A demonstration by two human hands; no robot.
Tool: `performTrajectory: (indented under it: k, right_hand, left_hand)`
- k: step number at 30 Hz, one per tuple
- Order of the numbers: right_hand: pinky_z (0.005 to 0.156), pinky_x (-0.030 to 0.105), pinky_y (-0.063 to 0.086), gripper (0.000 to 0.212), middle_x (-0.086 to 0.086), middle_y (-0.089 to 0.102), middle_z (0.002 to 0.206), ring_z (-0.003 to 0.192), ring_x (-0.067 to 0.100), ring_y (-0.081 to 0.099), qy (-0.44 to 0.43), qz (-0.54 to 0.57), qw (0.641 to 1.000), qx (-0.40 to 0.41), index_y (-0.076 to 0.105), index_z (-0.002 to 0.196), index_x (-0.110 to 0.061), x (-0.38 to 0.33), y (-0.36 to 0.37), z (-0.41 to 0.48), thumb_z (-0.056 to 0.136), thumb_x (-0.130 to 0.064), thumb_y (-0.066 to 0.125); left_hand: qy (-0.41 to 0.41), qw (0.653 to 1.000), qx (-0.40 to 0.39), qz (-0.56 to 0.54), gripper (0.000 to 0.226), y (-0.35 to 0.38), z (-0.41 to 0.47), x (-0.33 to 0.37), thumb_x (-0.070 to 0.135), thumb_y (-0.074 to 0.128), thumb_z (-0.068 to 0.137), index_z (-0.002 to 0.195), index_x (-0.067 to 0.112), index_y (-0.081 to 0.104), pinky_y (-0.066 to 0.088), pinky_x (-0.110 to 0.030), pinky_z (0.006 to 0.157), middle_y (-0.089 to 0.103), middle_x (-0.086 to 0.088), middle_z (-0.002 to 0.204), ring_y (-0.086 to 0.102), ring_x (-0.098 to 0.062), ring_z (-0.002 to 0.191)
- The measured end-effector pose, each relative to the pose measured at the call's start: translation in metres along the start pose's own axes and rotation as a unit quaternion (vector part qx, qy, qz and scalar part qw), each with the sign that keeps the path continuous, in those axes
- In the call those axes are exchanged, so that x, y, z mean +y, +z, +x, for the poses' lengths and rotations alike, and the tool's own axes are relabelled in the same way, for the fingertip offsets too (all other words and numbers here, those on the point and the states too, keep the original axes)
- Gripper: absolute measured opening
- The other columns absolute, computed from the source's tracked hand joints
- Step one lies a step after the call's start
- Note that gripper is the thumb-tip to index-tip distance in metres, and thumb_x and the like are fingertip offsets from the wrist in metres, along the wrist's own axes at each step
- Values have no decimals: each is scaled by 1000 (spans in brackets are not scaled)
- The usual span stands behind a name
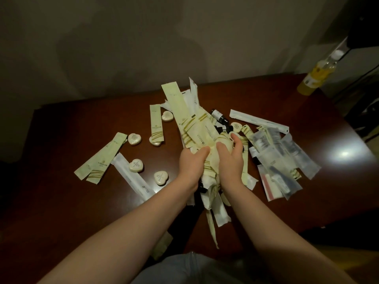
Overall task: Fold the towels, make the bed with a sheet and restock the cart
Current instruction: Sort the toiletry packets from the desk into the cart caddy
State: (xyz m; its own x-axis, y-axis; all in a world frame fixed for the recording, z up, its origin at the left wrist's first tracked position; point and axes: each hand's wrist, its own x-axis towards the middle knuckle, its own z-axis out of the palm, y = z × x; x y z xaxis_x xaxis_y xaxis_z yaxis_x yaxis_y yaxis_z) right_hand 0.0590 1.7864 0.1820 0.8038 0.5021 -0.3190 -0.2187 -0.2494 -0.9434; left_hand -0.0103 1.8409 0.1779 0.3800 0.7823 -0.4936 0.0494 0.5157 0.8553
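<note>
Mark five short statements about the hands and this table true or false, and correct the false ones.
1. The left hand and right hand both grip a bundle of pale green packets. True.
2. Several heart-shaped soaps lie loose to the left of the pile. True.
3. The yellow bottle lies on its side in the pile. False: it stands at the far right corner, apart from the pile.
4. The table is white. False: it is dark reddish-brown.
5. One hand rests flat on bare wood. False: both are on the bundle.
</note>
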Motion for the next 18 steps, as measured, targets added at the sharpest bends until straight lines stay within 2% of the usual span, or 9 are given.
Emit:
performTrajectory:
  k: [3,5,6,9,12,14,16,18]
  right_hand:
    - [95,44,49,64,-1,56,126,110,21,58,54,61,996,-17,45,134,-28,-3,7,7,74,-44,65]
    - [96,49,49,78,4,61,125,111,26,61,86,98,991,-33,52,131,-23,-2,10,14,60,-51,69]
    - [94,50,50,75,8,63,122,108,28,63,92,123,987,-44,56,128,-18,-3,10,18,60,-48,70]
    - [90,48,53,54,17,68,111,101,33,67,129,217,963,-95,61,121,-5,-14,11,21,73,-30,67]
    - [81,41,58,31,17,71,103,91,29,70,169,287,933,-138,65,113,-3,-24,9,22,92,-24,55]
    - [73,36,60,30,15,73,96,82,26,71,178,318,915,-171,67,104,-5,-30,7,23,97,-25,47]
    - [79,39,57,35,16,71,100,87,28,71,185,351,900,-179,67,107,-6,-34,6,23,96,-31,45]
    - [95,46,50,43,20,67,113,102,33,66,198,387,881,-184,65,116,-5,-34,4,21,92,-37,49]
  left_hand:
    - [17,1000,1,-4,25,-3,0,7,8,60,86,111,8,65,55,-42,85,72,-9,101,69,-24,94]
    - [16,1000,1,-18,24,-3,1,13,8,60,87,110,8,65,55,-43,85,72,-9,101,69,-25,93]
    - [14,1000,3,-22,23,-3,1,16,8,60,87,110,8,65,55,-43,85,72,-9,101,69,-25,93]
    - [17,999,-2,-30,24,-2,2,26,7,60,88,112,8,64,56,-41,84,71,-10,102,68,-26,93]
    - [27,999,-10,-29,21,-1,3,36,6,58,89,110,7,64,56,-39,82,70,-11,101,68,-26,92]
    - [36,999,-27,-29,15,-1,4,43,5,57,90,102,10,65,56,-40,81,70,-10,99,68,-26,91]
    - [46,998,-45,-27,14,-1,4,48,4,57,90,94,14,65,56,-38,79,70,-8,94,68,-24,87]
    - [57,997,-56,-17,13,-1,4,53,4,58,90,92,15,64,57,-35,76,70,-6,91,68,-22,85]
